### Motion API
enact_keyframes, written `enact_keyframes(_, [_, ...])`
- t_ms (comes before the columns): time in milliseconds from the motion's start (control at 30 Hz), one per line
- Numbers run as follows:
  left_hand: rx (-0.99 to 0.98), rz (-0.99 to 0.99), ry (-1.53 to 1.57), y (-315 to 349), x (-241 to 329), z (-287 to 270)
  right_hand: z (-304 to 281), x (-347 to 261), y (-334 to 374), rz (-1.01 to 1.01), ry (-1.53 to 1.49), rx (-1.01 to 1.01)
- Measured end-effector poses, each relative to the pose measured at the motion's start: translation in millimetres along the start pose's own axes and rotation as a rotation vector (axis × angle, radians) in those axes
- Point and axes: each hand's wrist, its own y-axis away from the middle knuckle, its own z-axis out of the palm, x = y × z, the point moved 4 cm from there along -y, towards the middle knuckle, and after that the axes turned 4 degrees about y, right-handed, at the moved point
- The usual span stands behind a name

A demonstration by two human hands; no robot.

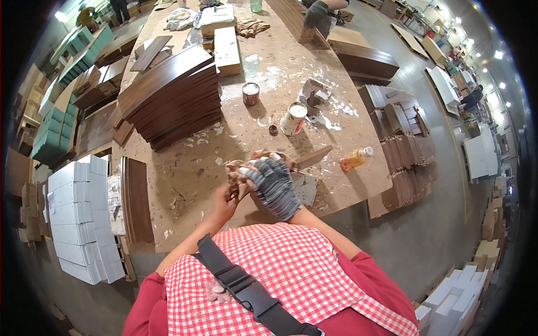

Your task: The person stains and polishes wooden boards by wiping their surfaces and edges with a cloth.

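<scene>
Over the near part of the worktable [190, 185], my two hands come together at a crumpled brown rag [238, 171]. My left hand [225, 203] is bare, its fingers closed on the rag's lower edge. A grey knitted glove with pale fingertips covers my right hand [274, 187], which presses on the rag from above with bent fingers. Just beyond the right hand a narrow brown wooden piece [314, 158] points to the right. Beside that hand lies a flat grey-white plate [305, 189]. What sits under the rag is hidden.
A tall stack of dark brown boards [174, 98] stands left on the table. Ahead are a white can [293, 119], a small dark can [251, 94] and a bottle of amber liquid [356, 159]. Another person's gloved hand [315, 21] is at the far edge. White panels [73, 218] stand left.
</scene>
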Motion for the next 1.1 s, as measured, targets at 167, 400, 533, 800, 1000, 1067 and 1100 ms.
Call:
enact_keyframes(167, [0.006,0.085,0.005,-11.0,22.4,7.0,-35.2,105.9,32.1,0.154,0.424,0.262])
enact_keyframes(400, [0.051,0.011,-0.162,1.3,22.0,-3.4,-131.7,181.2,74.8,0.543,0.063,0.721])
enact_keyframes(533, [0.085,-0.159,0.011,9.8,25.9,-1.8,-125.1,218.2,121.0,0.502,0.670,0.673])
enact_keyframes(800, [-0.178,0.188,-0.278,11.7,37.8,18.1,-90.2,241.6,130.3,0.950,0.635,0.336])
enact_keyframes(1000, [-0.213,0.288,-0.313,10.0,37.6,20.6,-99.1,248.1,119.6,1.345,0.312,0.182])
enact_keyframes(1067, [-0.209,0.293,-0.291,10.9,40.0,21.4,-93.0,254.3,125.8,1.341,0.330,0.203])
enact_keyframes(1100, [-0.197,0.212,-0.319,12.0,39.0,20.5,-88.9,257.0,129.6,1.336,0.344,0.223])
